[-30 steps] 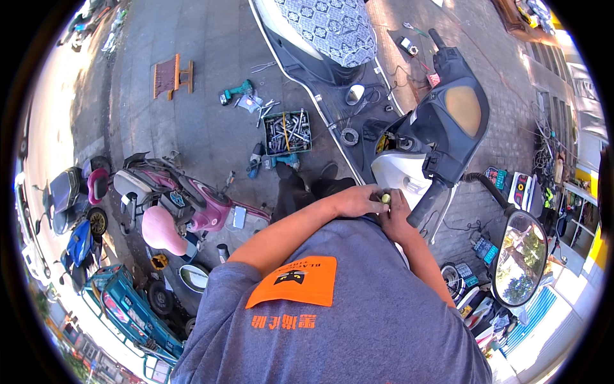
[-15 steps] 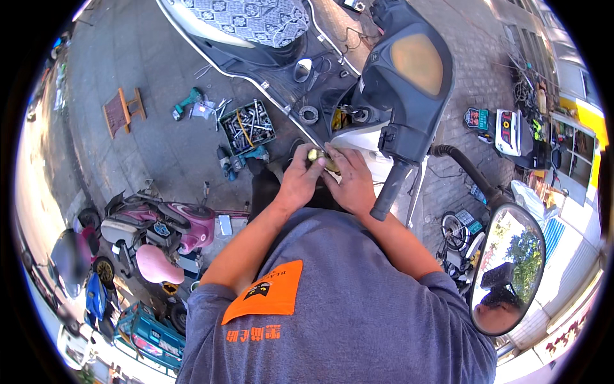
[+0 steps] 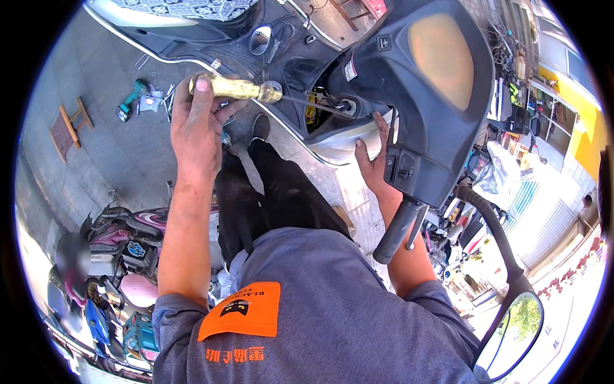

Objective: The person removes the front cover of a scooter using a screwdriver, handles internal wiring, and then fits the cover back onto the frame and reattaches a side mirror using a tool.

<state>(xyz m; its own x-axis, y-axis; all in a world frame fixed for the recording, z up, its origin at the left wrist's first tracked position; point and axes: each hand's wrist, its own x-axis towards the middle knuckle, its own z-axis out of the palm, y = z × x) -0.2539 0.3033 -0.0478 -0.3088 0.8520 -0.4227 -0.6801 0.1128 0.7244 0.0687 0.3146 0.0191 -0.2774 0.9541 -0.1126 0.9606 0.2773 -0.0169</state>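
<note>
My left hand (image 3: 197,131) is closed around the yellow handle of a screwdriver (image 3: 246,88), thumb along its top. The long shaft points right, and its tip reaches the dark key-lock area (image 3: 347,107) of a scooter (image 3: 416,96). An opening with yellow and dark parts inside shows beside that spot. My right hand (image 3: 374,168) has thumb and fingers apart. It rests against the scooter's pale front panel (image 3: 342,146), below the grey handlebar cover, and part of it is hidden behind the left switch housing (image 3: 403,165).
A handlebar grip (image 3: 396,230) and a mirror (image 3: 511,339) stick out at right. At left on the paving lie a green power drill (image 3: 132,99) and a small wooden stool (image 3: 70,131). A pink scooter (image 3: 137,291) is parked at lower left.
Both hands were together by the scooter's edge. The left has moved up and left with the screwdriver, now spanning to the scooter. The right has moved to the front panel. The view has shifted.
</note>
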